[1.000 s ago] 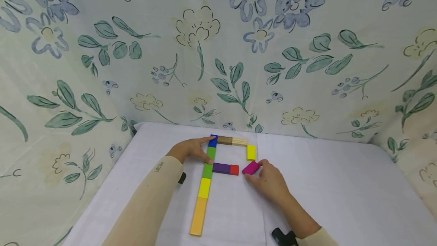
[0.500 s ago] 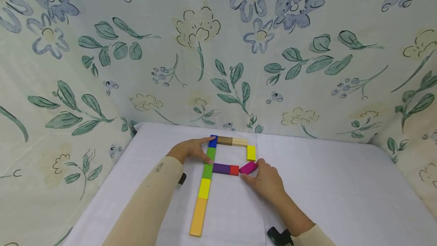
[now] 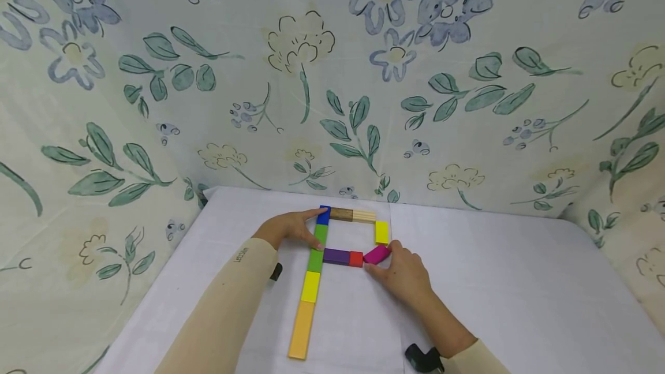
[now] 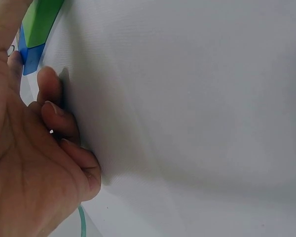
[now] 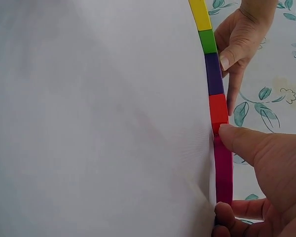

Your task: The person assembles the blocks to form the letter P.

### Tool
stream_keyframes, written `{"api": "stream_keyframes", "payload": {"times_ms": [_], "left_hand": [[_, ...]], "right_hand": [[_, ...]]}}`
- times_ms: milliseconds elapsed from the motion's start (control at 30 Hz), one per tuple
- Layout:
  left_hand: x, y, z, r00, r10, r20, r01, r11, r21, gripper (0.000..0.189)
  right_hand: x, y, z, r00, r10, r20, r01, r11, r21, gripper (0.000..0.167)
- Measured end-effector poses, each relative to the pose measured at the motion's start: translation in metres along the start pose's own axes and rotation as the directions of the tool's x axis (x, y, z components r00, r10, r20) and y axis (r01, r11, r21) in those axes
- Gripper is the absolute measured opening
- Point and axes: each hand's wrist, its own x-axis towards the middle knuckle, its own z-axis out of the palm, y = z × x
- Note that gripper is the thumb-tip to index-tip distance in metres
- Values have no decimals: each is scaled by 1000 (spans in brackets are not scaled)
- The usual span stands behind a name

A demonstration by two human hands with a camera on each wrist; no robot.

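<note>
In the head view my right hand pinches a magenta block between thumb and fingers. The block lies slanted, its left end against the red block and its upper end close below a yellow block. A purple block joins the red one to a column of blocks. My left hand rests along that column, index fingertip on the blue block and thumb on a green block. Its other fingers are bent against the cloth in the left wrist view.
Below the green blocks, a yellow block and a long orange block continue the column. A brown block and a pale striped block form the top row. White cloth covers the table; a floral curtain stands behind.
My right hand has shifted slightly left with the magenta block, closing the gap to the red block. Over the last half second it has hardly moved. The left hand stays put.
</note>
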Motion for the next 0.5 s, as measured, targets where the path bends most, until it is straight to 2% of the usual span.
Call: {"api": "stream_keyframes", "payload": {"times_ms": [233,500], "left_hand": [[-1,1,-2,1000,9,5,-9,1000,0,115],[-2,0,-4,1000,7,8,-7,1000,-12,116]], "right_hand": [[1,2,1,999,-34,-21,33,999,-15,78],[2,2,0,999,-32,-23,32,999,-1,82]]}}
